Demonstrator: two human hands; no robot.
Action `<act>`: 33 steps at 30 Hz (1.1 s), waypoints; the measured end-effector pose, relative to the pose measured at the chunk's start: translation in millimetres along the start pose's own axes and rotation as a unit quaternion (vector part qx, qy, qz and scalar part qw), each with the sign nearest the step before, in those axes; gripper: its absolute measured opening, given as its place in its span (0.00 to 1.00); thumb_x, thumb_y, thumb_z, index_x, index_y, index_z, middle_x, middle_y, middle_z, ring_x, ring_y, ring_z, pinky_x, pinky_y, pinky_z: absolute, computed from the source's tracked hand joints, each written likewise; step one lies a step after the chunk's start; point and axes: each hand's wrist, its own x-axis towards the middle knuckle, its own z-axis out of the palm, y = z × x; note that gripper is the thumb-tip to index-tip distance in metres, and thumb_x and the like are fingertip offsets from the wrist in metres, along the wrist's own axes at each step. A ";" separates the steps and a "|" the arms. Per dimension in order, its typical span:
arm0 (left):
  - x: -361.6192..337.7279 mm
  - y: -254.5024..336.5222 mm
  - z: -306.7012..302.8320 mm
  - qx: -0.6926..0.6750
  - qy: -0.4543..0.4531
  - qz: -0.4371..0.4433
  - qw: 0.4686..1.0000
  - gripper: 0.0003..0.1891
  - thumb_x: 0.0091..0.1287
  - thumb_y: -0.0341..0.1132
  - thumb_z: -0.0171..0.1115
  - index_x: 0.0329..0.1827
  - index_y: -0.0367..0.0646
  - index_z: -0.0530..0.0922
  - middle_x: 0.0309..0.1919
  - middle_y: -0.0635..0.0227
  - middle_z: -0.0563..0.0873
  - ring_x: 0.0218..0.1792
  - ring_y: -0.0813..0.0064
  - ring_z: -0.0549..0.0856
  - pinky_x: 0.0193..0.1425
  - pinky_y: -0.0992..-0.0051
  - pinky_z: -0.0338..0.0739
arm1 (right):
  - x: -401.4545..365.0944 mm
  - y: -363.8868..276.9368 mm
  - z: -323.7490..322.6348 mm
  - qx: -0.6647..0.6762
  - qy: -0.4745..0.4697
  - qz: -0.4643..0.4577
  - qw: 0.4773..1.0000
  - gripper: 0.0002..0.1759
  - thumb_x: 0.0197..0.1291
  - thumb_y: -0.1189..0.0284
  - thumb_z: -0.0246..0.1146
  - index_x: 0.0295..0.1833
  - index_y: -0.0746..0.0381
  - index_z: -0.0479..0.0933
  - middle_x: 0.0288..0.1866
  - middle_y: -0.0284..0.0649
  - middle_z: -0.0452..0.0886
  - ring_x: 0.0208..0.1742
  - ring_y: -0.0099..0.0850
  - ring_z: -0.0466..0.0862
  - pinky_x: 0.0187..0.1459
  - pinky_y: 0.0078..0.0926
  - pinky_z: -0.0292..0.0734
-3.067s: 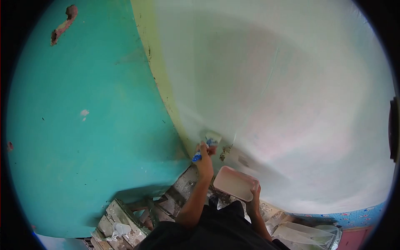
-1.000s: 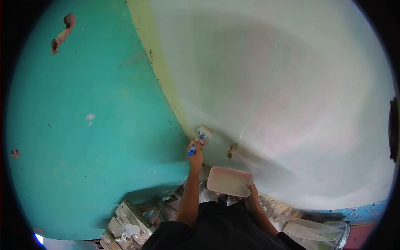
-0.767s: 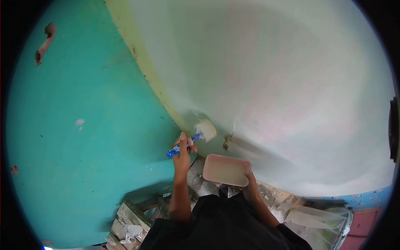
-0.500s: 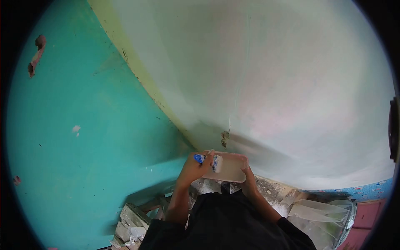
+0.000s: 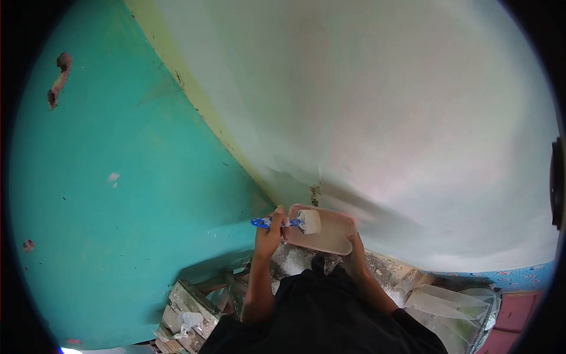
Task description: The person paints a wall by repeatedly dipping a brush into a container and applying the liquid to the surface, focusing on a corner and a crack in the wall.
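My left hand (image 5: 270, 236) grips the brush (image 5: 300, 222), covering part of its handle. Just right of that grip, the bristles (image 5: 311, 222) overlap the tray (image 5: 337, 216); contact is unclear. My right hand (image 5: 355, 255) clasps the tray's corner, most fingers hidden.

"What's on your left?"

"You have a teal wall (image 5: 159, 183) with a ragged hole (image 5: 61, 79), and nearer you weathered planks (image 5: 199, 300) bearing whitish plastic (image 5: 187, 320)."

"And your right?"

"Near you, translucent sheeting (image 5: 439, 300); right of it, pink panels (image 5: 520, 312) below a blue patterned strip (image 5: 525, 276)."
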 end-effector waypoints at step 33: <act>103.4 442.2 -19.6 -0.310 -0.001 0.518 0.797 0.13 0.78 0.48 0.51 0.41 0.48 0.71 0.28 0.70 0.81 0.31 0.80 0.76 0.30 0.77 0.65 | 13.8 38.6 68.0 -0.046 -0.038 0.033 0.998 0.36 0.64 0.61 0.56 0.73 0.65 0.57 0.68 0.52 0.68 0.67 0.47 0.73 0.58 0.47 0.78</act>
